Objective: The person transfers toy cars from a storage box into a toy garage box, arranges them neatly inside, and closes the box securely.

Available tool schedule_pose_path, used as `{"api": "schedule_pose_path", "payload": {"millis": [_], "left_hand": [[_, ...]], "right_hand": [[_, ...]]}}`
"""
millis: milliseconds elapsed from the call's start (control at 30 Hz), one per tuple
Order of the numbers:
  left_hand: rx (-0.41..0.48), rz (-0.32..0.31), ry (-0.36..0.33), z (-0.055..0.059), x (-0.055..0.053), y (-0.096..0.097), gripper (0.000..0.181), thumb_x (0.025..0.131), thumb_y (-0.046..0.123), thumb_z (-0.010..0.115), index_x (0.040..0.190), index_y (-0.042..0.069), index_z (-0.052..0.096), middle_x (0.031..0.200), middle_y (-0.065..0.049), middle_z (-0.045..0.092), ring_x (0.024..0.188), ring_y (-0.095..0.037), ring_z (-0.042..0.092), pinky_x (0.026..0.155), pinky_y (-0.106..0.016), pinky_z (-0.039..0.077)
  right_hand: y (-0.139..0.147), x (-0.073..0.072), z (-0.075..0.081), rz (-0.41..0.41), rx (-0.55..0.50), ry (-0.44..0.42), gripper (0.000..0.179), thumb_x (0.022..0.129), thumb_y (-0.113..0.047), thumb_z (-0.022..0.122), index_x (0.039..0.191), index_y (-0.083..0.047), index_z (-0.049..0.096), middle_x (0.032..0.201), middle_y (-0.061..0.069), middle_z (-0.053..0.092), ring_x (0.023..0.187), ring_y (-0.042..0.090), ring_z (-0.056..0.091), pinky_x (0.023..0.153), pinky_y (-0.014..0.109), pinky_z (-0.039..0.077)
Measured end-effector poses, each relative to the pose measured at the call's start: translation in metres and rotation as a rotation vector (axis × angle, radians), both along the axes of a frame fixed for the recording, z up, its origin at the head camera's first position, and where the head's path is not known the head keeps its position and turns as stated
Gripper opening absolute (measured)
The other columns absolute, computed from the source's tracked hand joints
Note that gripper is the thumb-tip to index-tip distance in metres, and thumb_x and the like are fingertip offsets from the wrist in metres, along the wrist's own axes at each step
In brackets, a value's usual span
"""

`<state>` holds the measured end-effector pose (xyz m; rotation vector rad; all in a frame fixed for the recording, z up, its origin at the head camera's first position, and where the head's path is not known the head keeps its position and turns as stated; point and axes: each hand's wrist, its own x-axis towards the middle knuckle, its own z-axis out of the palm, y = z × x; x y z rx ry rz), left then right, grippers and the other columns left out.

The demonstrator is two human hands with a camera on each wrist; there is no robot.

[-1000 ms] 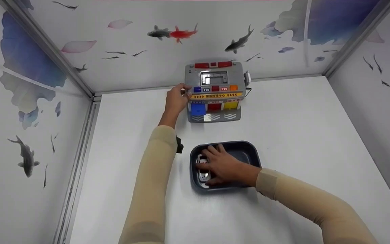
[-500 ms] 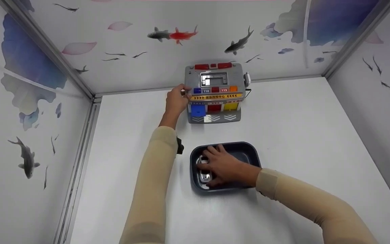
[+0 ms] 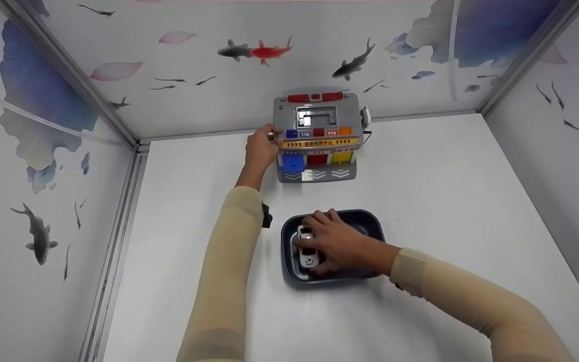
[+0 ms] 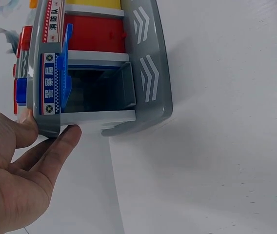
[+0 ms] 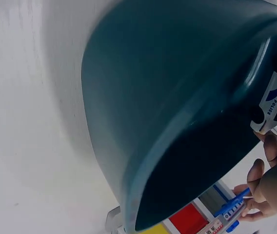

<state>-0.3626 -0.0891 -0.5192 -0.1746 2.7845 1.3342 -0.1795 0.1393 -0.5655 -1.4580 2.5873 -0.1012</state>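
Note:
My left hand (image 3: 262,148) grips the left edge of a grey toy garage (image 3: 321,143) by the back wall. The left wrist view has the thumb on top of its roof edge and the fingers below. Its blue door (image 4: 67,78) is swung up, with a dark bay behind it; the red door (image 4: 92,34) beside it is down. Inside a dark blue basin (image 3: 376,226), my right hand (image 3: 340,244) holds a white toy police car (image 3: 309,259) between thumb and fingers. "POLICE" shows on the car's side in the right wrist view.
White tabletop (image 3: 445,201) surrounds the basin and garage. Fish-patterned panels (image 3: 169,110) wall in the back and both sides, with metal rails (image 3: 116,246) along their joints. The basin's raised rim stands around my right hand.
The police car has shifted slightly right in my right hand and tilted, so its starred end now shows. My right forearm has moved a little right. My left hand stays on the garage.

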Motion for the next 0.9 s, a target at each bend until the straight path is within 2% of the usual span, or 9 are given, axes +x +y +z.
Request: {"api": "schedule_pose_path", "payload": {"millis": [400,733,900], "left_hand": [[0.008,0.012,-0.024,0.001,-0.001,0.002,0.025,0.109,0.014,0.070,0.133,0.020,0.073,0.144,-0.008,0.075,0.133,-0.024,0.072,0.106,-0.039,0.061],[-0.012,0.022,-0.020,0.001,-0.002,0.003,0.026,0.109,0.014,0.070,0.134,0.020,0.073,0.139,-0.007,0.076,0.126,-0.021,0.073,0.102,-0.038,0.061],[-0.016,0.026,-0.024,0.000,-0.001,0.004,0.027,0.109,0.014,0.069,0.135,0.020,0.073,0.141,-0.007,0.076,0.129,-0.022,0.072,0.103,-0.037,0.062]], "right_hand": [[0.015,-0.011,0.019,-0.009,-0.091,0.049,0.077,0.089,-0.073,0.078,0.154,-0.037,0.062,0.154,0.013,0.053,0.126,0.032,0.047,0.098,0.054,0.041],[0.028,-0.034,0.025,-0.069,-0.142,0.068,0.072,0.090,-0.066,0.080,0.153,-0.035,0.064,0.153,0.017,0.054,0.122,0.033,0.045,0.094,0.054,0.037],[0.032,-0.044,0.028,-0.107,-0.116,0.054,0.073,0.089,-0.067,0.080,0.153,-0.037,0.063,0.156,0.017,0.053,0.127,0.036,0.046,0.096,0.056,0.038]]}}
